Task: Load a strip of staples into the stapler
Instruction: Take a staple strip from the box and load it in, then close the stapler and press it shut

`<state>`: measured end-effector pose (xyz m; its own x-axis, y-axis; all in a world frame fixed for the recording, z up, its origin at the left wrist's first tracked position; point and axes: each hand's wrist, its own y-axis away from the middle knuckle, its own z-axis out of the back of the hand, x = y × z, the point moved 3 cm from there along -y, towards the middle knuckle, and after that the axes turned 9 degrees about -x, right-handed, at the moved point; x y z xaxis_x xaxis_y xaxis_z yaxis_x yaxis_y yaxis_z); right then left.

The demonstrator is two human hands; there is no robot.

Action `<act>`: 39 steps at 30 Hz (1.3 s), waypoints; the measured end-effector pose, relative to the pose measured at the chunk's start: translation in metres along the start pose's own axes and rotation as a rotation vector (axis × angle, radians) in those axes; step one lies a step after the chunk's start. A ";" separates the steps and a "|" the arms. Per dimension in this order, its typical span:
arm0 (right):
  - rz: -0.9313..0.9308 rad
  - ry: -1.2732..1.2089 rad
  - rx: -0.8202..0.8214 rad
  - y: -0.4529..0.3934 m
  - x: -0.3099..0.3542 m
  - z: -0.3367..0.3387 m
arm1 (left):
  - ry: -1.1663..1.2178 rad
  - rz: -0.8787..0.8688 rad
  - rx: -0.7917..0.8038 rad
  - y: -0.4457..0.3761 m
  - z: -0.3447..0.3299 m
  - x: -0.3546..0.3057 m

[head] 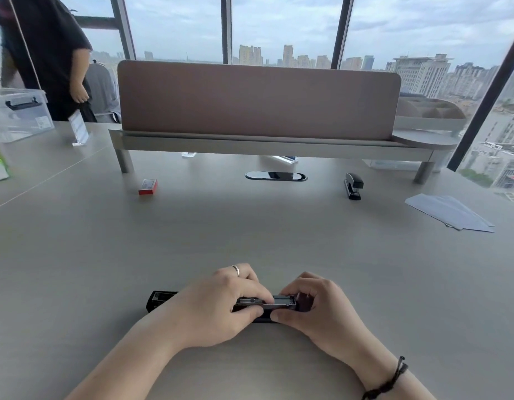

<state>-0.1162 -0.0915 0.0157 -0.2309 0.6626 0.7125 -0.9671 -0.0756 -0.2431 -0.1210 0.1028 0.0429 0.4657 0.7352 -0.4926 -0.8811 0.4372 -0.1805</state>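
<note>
A black stapler [160, 299] lies swung wide open and flat on the grey table near me, its lid pointing left. My left hand [218, 306] covers its middle, thumb and fingers pinching the metal staple channel [283, 302]. My right hand [316, 306] grips the right end of the channel from the other side. Whether a strip of staples lies in the channel is hidden by my fingers. A red box of staples [148, 187] sits far off at the back left.
A second black stapler [353, 186] stands at the back right, with white paper sheets [452, 212] further right. A brown desk divider [258, 101] on a shelf crosses the back. A clear plastic bin [19, 114] and a standing person [47, 53] are at the far left.
</note>
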 end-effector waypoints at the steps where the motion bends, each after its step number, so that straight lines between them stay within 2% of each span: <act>1: 0.001 -0.004 0.002 0.000 0.000 0.000 | -0.012 -0.009 0.010 -0.001 0.000 -0.002; 13: 0.009 0.006 0.004 0.000 0.001 0.001 | 0.005 -0.036 -0.025 0.001 0.002 -0.003; 24: 0.000 0.020 0.027 0.000 -0.001 0.000 | -0.139 0.235 -0.017 0.038 0.040 0.054; 29: 0.006 0.013 0.035 -0.001 0.001 0.000 | -0.097 0.317 -0.019 0.050 0.054 0.068; 36: -0.004 0.010 0.058 -0.002 0.000 -0.001 | -0.003 0.305 -0.147 0.045 0.064 0.067; 39: -0.010 0.007 0.062 -0.002 0.000 -0.001 | 0.218 0.258 -0.296 0.042 0.074 0.058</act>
<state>-0.1137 -0.0910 0.0153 -0.2207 0.6689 0.7098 -0.9741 -0.1147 -0.1948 -0.1247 0.2015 0.0699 0.2274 0.6607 -0.7154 -0.9666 0.0639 -0.2482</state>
